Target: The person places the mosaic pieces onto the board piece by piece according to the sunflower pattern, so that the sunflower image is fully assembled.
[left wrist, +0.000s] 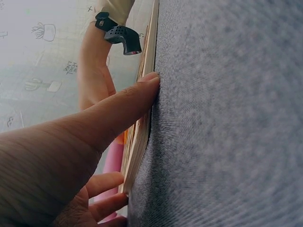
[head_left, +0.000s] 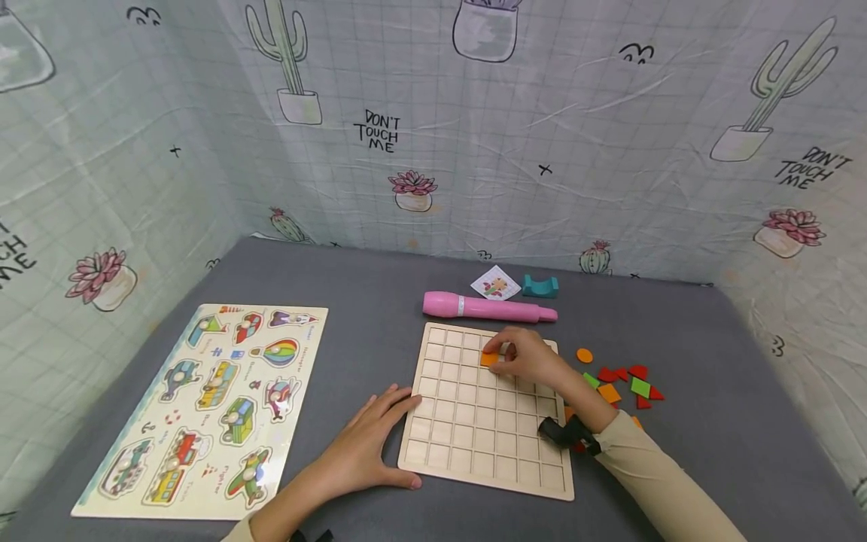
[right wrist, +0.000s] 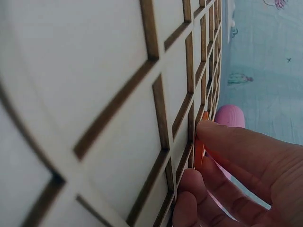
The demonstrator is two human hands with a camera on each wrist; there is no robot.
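A square wooden grid board lies flat on the grey table. Between thumb and fingertips, my right hand pinches an orange square tile over cells near the board's far edge. In the right wrist view, the tile's thin edge shows between the fingers, right at the grid ridges. My left hand lies at the board's left side, thumb apart from the fingers. Its fingertips touch the board's edge, and in the left wrist view its thumb rests along the board's side.
Loose red, green and orange pieces lie right of the board, partly behind the right forearm. Beyond the board are a pink pen-shaped tube, a pattern card and a teal holder. A vehicle puzzle board lies at left.
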